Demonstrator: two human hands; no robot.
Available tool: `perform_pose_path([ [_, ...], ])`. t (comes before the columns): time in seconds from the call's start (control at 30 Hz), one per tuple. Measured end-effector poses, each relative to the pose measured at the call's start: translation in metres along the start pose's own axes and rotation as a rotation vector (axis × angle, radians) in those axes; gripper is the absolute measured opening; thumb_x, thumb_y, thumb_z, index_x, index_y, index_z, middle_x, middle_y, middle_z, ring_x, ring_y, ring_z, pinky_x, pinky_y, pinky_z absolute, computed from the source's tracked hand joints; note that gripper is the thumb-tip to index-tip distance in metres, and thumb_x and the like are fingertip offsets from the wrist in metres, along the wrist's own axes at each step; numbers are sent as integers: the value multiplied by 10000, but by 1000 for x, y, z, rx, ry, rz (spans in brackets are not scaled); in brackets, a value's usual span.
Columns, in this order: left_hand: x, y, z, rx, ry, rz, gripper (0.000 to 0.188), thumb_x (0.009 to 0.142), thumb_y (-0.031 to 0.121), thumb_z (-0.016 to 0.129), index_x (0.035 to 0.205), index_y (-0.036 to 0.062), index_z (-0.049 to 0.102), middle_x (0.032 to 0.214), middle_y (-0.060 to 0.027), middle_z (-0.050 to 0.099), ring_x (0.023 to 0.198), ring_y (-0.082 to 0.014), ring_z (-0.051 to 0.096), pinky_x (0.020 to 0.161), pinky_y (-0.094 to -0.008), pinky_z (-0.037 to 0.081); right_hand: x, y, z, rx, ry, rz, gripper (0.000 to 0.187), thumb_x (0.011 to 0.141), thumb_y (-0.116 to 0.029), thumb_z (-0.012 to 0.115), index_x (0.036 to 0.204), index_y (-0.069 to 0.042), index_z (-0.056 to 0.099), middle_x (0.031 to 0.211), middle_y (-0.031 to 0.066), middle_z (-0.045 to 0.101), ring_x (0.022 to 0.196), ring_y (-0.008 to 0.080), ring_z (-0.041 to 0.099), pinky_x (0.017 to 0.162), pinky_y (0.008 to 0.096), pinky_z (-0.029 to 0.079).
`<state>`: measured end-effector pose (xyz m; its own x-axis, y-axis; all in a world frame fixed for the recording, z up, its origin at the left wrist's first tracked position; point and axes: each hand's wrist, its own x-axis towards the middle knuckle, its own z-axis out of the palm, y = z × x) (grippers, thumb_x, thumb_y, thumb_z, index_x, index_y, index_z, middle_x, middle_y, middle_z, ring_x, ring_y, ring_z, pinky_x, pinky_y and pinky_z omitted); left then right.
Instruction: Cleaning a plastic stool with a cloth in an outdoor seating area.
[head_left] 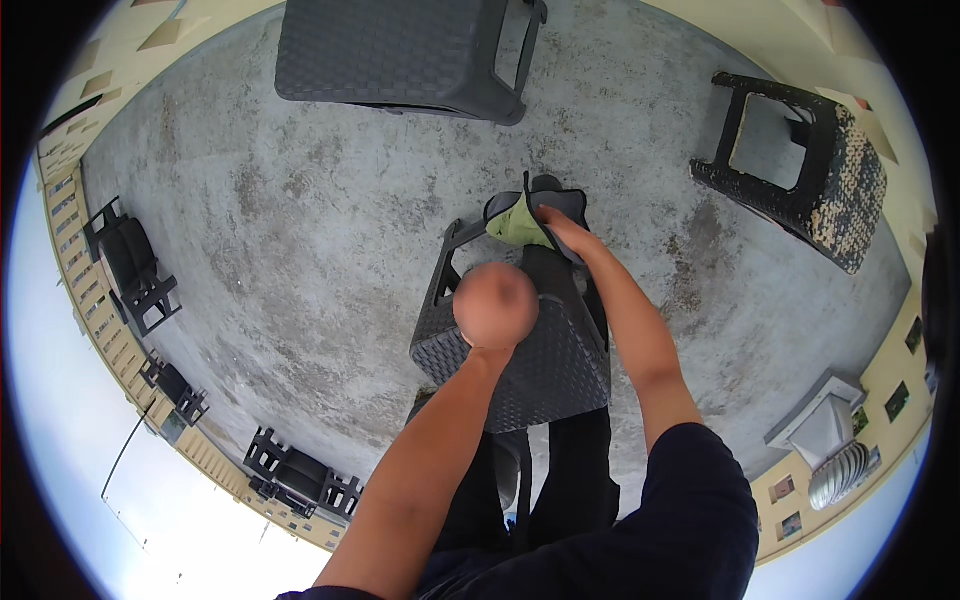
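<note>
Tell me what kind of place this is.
Probably an open rooftop terrace: bare concrete floor, a low yellow wall with open sky beyond it, and a roof vent. Dark woven-look stools stand about; the right hand holds a green cloth on one stool.

Bright daylight, soft shadows, rim warped (left hand (496, 305) blurred).

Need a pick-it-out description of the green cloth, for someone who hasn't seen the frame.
Start from the grey concrete floor ringed by a low yellow wall. At its middle, right below the camera, stands a dark woven plastic stool. The yellow-green cloth lies at the stool's far edge, under the right hand. It is the only bright thing among dark furniture.
</note>
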<state>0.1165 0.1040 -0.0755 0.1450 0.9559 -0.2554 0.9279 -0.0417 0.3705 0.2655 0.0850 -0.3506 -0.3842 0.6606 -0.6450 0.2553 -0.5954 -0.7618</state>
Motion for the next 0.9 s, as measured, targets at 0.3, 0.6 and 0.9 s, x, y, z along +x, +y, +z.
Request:
perform_pose_path([
  [0.3,1,-5,1,9,30,14,147,855,211,565,767,98,599,791,-59,606,776,-290,611,669,-425,479,-162,-103,44,785,285,20,481,1005,-244,493,1439,-37,490,1473,116,493,1305,248,511,1097,350,386],
  [0.6,2,0,-3,-6,7,-1,114,851,192,564,780,109,600,799,-49,607,789,-294,615,676,-440,480,9,4,-19,669,224,264,538,1022,-430,444,1390,-54,557,1271,77,642,1068,189,642,930,297,494],
  [0.9,-2,-9,-3,8,6,-4,117,812,197,582,768,91,607,788,-66,602,778,-288,608,679,-420,483,-77,-84,6,562,120,76,514,1043,-330,384,1451,-32,481,1432,86,536,1303,182,490,1104,309,362],
])
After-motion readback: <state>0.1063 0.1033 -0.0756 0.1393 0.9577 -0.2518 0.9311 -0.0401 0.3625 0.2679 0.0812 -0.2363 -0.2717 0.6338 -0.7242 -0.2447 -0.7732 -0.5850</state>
